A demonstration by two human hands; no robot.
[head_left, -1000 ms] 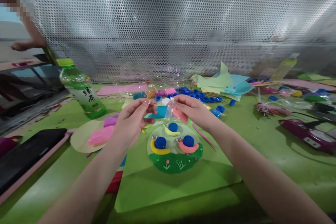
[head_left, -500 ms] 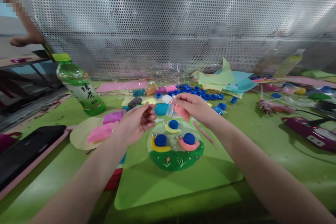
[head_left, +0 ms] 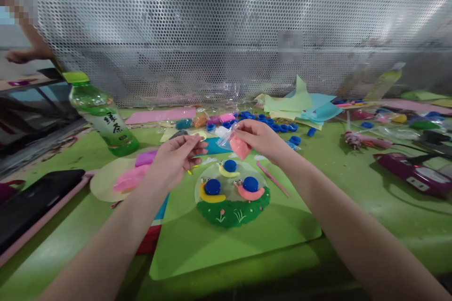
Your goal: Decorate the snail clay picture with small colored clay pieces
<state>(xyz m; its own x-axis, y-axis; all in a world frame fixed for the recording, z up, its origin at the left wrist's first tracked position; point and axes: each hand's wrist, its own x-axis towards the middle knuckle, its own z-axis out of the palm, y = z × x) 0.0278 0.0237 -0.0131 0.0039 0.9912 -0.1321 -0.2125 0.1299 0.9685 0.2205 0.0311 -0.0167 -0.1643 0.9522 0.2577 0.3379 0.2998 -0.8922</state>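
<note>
My right hand [head_left: 259, 137] is closed on a small clear plastic bag of coral-pink clay [head_left: 241, 147]. To its left, my left hand [head_left: 179, 154] has thumb and index finger pinched together; whatever lies between them is too small to make out. Below both hands, a round clay picture [head_left: 233, 215] rests on a green mat [head_left: 197, 251]. Three clay snails sit on it with blue cap shells: a pale yellow one [head_left: 231, 174], a deeper yellow one [head_left: 215, 197] and a pink one [head_left: 251, 193]. A pink stick tool [head_left: 271, 178] lies right of the picture.
At left stand a green tea bottle [head_left: 102, 122] and a black phone [head_left: 38, 207]; pink clay [head_left: 130, 178] lies on a pale disc. Blue bottle caps [head_left: 278, 127], clay bags and paper sheets [head_left: 310, 106] spread behind. A maroon device [head_left: 413, 174] sits right. Someone's hand [head_left: 26, 55] shows far left.
The view has shifted slightly, so the scene sits a little further left. My right hand still holds the bag, now tilted differently. My left fingers have drawn closer into a pinch.
</note>
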